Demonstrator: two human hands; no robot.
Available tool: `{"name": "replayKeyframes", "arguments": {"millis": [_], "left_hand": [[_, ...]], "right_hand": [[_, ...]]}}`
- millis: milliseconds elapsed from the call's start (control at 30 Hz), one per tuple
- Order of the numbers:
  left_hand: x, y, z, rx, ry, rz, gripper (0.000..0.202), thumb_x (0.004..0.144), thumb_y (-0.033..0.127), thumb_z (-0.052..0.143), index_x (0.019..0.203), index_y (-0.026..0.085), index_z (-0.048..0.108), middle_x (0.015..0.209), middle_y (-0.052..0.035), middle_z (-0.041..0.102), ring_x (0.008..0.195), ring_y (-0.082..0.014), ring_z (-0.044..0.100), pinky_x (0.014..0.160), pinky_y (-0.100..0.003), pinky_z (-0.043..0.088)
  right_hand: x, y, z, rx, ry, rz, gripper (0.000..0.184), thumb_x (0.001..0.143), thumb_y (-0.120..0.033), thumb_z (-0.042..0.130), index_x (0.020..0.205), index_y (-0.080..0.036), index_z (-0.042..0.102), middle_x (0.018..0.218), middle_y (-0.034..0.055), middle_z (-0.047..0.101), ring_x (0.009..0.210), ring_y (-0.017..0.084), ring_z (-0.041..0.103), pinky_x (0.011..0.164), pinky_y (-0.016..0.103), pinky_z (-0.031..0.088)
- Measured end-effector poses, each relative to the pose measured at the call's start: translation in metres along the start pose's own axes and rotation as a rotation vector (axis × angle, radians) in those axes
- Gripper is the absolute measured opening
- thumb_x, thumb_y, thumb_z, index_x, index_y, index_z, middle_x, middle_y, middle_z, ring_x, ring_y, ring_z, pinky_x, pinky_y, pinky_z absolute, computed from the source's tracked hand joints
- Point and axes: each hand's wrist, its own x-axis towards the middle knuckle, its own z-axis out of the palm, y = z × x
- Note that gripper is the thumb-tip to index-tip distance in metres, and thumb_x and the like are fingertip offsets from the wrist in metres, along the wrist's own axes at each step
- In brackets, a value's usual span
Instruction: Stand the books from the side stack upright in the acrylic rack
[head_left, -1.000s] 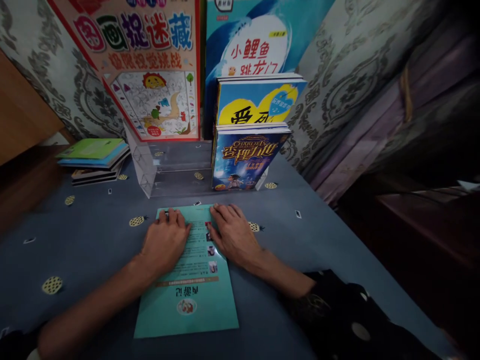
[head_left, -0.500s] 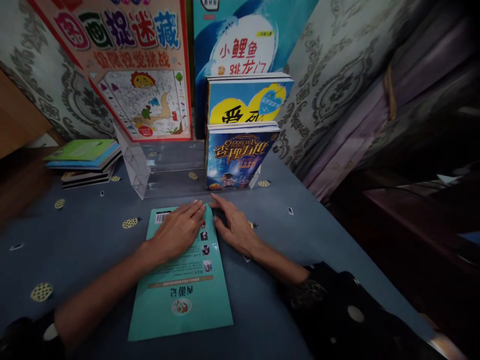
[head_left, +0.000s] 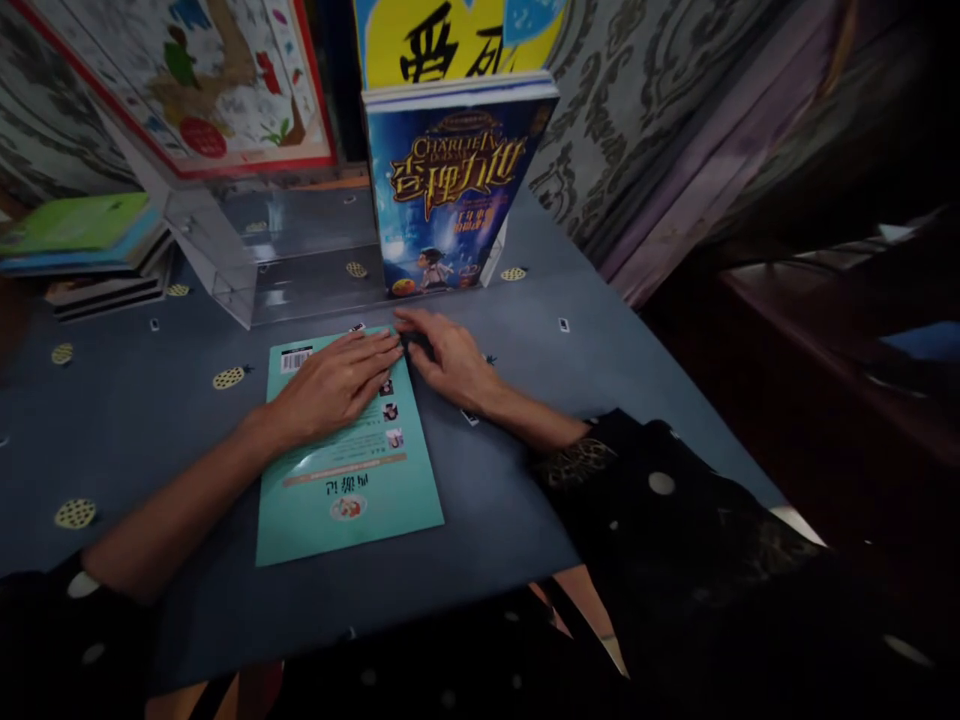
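Note:
A thin green paperback book (head_left: 337,545) lies on the table, its printing upside down from where I sit. My left hand (head_left: 337,380) rests flat across the book's upper part, fingers stretched towards its top right corner. Beside that corner, my right hand (head_left: 450,362) has its fingers extended and the thumb apart, with the fingertips at the book's edge. Nothing shows in its grasp. Part of the back cover's text and pictures is hidden under my left hand.
Beyond the book stands a clear acrylic rack (head_left: 225,275) holding a dark blue book (head_left: 450,200), a yellow-and-blue book (head_left: 390,45) and a red-bordered book (head_left: 240,100). Several stacked books (head_left: 90,235) lie at the left. A patterned cloth covers the table (head_left: 510,510), whose right edge drops off near a curtain.
My view has tilted downward, so the rack sits higher in the picture and the table's front edge shows. Both hands keep nearly the same place on the green book.

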Motion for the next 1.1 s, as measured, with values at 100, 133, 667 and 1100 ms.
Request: {"name": "replayKeyframes", "arguments": {"millis": [100,133,667,1100], "left_hand": [[-0.009,0.009,0.000,-0.018,0.009,0.071,0.042,0.105,0.031,0.036,0.136,0.015,0.058,0.142,-0.0106,0.058,0.136,-0.0241,0.051,0.115,-0.049,0.040],[-0.013,0.012,0.000,-0.026,0.008,0.091,0.041,0.105,0.030,0.038,0.137,0.016,0.058,0.142,-0.0101,0.058,0.136,-0.0243,0.051,0.115,-0.049,0.040],[-0.061,0.085,-0.010,0.084,-0.142,0.242,0.054,0.102,0.041,0.046,0.142,0.005,0.046,0.150,-0.0199,0.047,0.142,-0.0310,0.041,0.119,-0.051,0.032],[-0.048,0.079,0.002,0.183,-0.045,0.205,0.050,0.103,0.041,0.040,0.143,0.013,0.046,0.148,-0.0107,0.052,0.144,-0.0260,0.039,0.121,-0.046,0.028]], "right_hand": [[-0.001,0.000,0.003,-0.100,0.010,-0.050,0.045,0.088,-0.012,0.044,0.132,-0.015,0.053,0.119,0.0089,0.070,0.111,0.027,0.060,0.098,0.044,0.045],[-0.001,0.000,0.004,-0.128,0.009,-0.062,0.043,0.089,-0.012,0.044,0.131,-0.015,0.054,0.118,0.0095,0.070,0.110,0.027,0.060,0.097,0.044,0.045],[-0.001,-0.001,0.004,-0.104,-0.015,-0.081,0.035,0.091,-0.016,0.047,0.123,-0.014,0.060,0.117,0.0109,0.070,0.110,0.028,0.059,0.096,0.043,0.045],[-0.006,-0.006,0.003,-0.061,0.005,-0.099,0.031,0.088,-0.014,0.055,0.118,-0.013,0.064,0.126,0.0156,0.067,0.114,0.028,0.061,0.099,0.046,0.047]]}}
